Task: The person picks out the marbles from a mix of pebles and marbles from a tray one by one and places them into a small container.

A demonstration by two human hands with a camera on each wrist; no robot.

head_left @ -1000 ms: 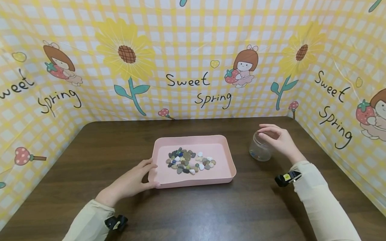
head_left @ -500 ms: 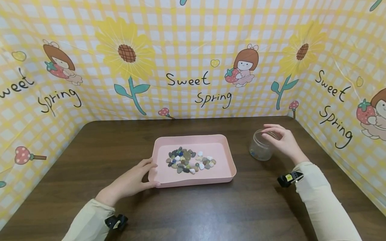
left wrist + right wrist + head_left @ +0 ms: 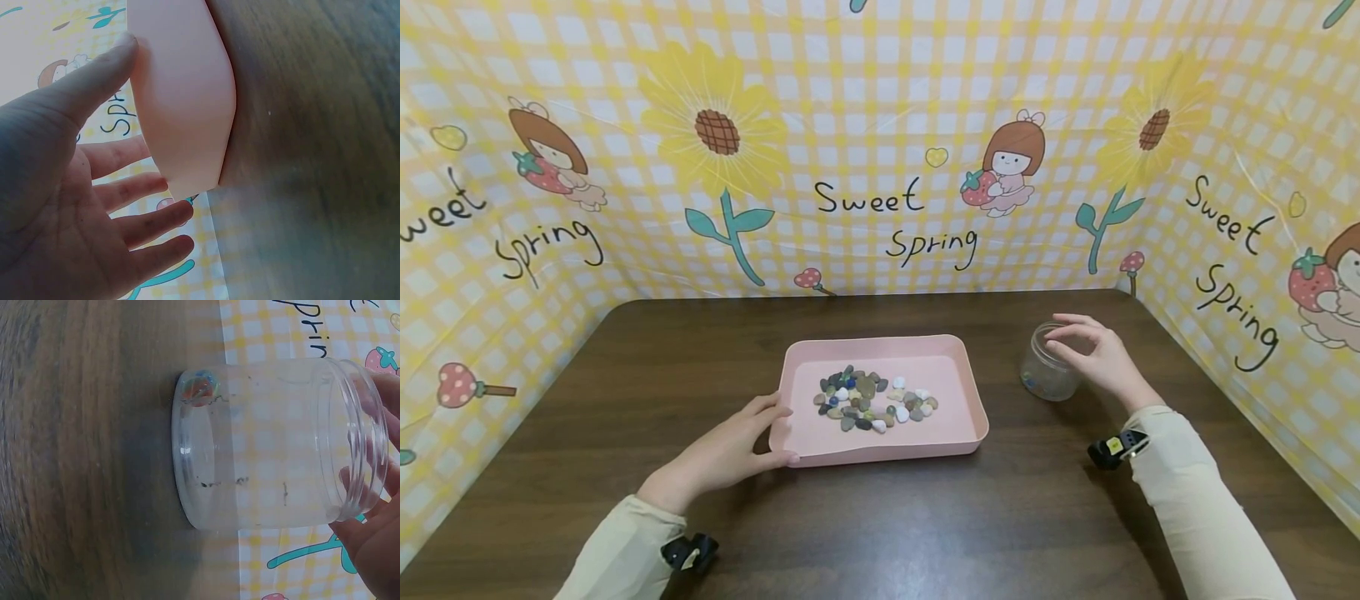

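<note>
A pink rectangular tray (image 3: 955, 433) sits mid-table, bearing several grey, tan and white pebbles (image 3: 867, 387) with a few glass marbles (image 3: 851, 383) among them. At its left end, my left hand (image 3: 722, 454) touches the rim, thumb at the near corner and fingers spread along the side. My right hand (image 3: 1101, 358) hovers at the mouth of a clear jar (image 3: 1045, 375), its thumb and fingers apart by the threaded rim. In the right wrist view a red, blue and green marble (image 3: 200, 389) lies at the jar's bottom. Nothing shows between the right fingertips.
The brown wooden table (image 3: 880, 533) is enclosed at the back and sides by a yellow checked cloth (image 3: 865, 100) printed with sunflowers and lettering. Black wrist cameras are strapped on at both sleeves (image 3: 1187, 483).
My right hand shifts slightly right, away from the jar's mouth, then back left and a little lower. The left hand, tray and jar stay put.
</note>
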